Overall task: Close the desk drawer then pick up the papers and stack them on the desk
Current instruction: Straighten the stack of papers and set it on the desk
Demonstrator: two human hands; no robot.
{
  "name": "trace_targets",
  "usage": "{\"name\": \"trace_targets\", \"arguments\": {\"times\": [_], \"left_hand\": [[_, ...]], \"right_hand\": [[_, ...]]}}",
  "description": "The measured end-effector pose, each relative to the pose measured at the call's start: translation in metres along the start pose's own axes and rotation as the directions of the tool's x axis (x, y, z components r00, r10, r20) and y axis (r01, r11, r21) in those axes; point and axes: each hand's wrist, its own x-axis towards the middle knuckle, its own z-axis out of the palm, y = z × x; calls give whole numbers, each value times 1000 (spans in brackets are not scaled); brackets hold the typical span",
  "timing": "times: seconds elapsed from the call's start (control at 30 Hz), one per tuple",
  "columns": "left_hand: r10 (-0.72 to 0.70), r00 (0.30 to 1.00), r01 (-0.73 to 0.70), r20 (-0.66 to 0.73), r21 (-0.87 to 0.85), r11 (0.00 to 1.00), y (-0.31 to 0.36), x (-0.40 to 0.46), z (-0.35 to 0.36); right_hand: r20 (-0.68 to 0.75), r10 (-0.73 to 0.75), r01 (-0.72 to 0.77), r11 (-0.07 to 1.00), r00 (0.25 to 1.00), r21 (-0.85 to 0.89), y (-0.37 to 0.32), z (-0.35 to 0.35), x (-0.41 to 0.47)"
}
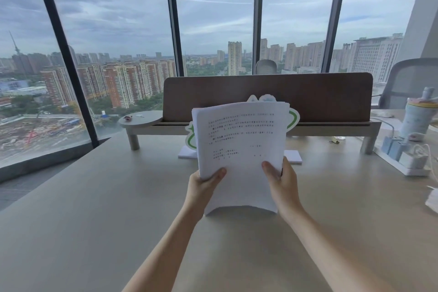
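Observation:
A stack of white printed papers (240, 147) stands upright on its lower edge on the pale desk (94, 208), in the middle of the view. My left hand (203, 185) grips its left side, thumb on the front sheet. My right hand (282, 180) grips its right side the same way. The bottom of the stack bows a little where it meets the desk. No drawer is visible.
Behind the papers are a brown divider panel (267, 95) on a raised shelf (142, 121), a green-edged cutout sign (190, 137) and a white notepad (294, 155). At the right stand a power strip with chargers (403, 159), a tumbler (417, 118) and a chair (412, 80). Glass windows lie beyond.

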Motion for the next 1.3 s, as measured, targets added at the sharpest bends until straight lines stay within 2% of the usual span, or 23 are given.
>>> {"name": "trace_targets", "arguments": {"times": [0.2,0.3,0.47,0.53,0.7,0.97,1.17,1.3], "left_hand": [[3,997,-3,-72,8,1000,-9,0,-1],[-47,997,48,-58,16,999,-18,-4,-3],[56,996,-54,-71,29,998,-1,3,-7],[35,997,-32,-74,36,999,-5,5,-12],[-36,997,40,-62,56,998,-26,4,-22],[-18,999,24,-27,250,968,-4,15,-59],[-122,991,127,-54,110,986,17,14,-110],[-183,979,188,-90,49,981,29,8,-146]], "right_hand": [[70,24,-25,1000,997,16,13,4,-5],[102,114,-114,993,988,-11,29,6,-14],[95,89,-95,994,991,59,23,7,-10],[106,97,-99,995,990,18,24,12,-8],[163,228,-200,965,960,-171,44,24,-15],[233,161,-111,971,959,-213,20,37,-8],[366,196,-140,975,910,-173,5,75,-9],[406,306,-297,951,861,-86,-16,107,-6]]}}
